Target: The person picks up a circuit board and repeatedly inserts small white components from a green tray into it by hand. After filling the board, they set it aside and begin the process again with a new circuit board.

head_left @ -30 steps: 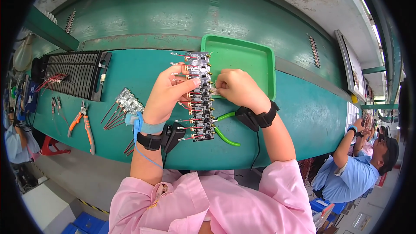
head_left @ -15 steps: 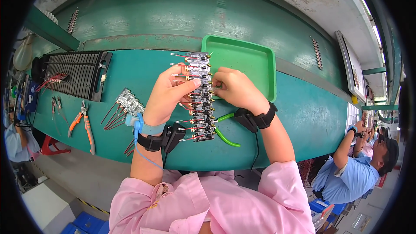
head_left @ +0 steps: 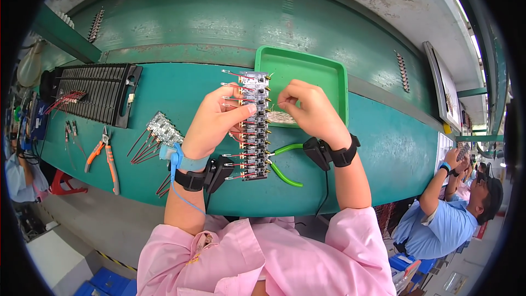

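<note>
Well to the left of the left fingers (head_left: 240, 114), a black slotted rack (head_left: 90, 92) and orange-handled pliers (head_left: 106, 139). Far off to the right of the right fingers (head_left: 296, 93), a co-worker (head_left: 446, 227) in blue.

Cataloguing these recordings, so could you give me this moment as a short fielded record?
Left hand: grips circuit-board strip with red wires, thumb on its face
Right hand: apart from the strip, fingertips drawn together; any held piece unclear
Green tray: pale thin pieces at near side
Tools: orange-handled pliers, green-handled tool
Nearby: co-worker in blue
</note>
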`<state>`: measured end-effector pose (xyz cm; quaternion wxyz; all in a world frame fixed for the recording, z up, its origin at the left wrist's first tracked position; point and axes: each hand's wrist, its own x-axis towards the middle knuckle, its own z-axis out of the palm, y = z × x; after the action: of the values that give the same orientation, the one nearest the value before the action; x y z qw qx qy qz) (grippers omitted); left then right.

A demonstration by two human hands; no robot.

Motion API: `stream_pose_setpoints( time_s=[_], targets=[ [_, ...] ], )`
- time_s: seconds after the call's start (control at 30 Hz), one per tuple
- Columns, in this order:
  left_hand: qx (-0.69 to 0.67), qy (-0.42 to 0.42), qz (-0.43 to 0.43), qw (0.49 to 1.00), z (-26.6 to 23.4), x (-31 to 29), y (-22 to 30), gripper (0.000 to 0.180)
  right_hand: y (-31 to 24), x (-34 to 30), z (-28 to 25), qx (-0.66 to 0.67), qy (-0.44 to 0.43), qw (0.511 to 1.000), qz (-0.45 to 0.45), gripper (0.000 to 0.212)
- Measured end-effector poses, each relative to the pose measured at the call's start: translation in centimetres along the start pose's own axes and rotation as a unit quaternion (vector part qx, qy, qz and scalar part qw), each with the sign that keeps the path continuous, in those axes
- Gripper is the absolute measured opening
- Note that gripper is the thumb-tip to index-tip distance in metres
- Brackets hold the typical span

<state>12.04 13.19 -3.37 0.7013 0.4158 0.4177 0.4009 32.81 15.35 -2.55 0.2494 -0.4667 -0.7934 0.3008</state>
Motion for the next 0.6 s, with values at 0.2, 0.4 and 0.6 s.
stream_pose_setpoints(
  time_s=[0.2, 0.4, 0.6],
  targets=[
    [-0.004, -0.015, 0.011, 1.0, 0.2, -0.1, 0.0, 0.018, -0.9, -0.2, -0.3, 0.003, 0.019, 1.0, -0.009, 0.006],
    [-0.005, -0.016, 0.015, 1.0, 0.2, -0.1, 0.0, 0.017, -1.1, -0.2, -0.2, 0.032, 0.045, 0.998, -0.015, 0.008],
    [0.005, -0.022, 0.006, 1.0, 0.4, -0.3, 0.3, 0.017, -2.6, -0.5, -0.6, 0.032, 0.101, 0.994, -0.021, 0.014]
  ],
)
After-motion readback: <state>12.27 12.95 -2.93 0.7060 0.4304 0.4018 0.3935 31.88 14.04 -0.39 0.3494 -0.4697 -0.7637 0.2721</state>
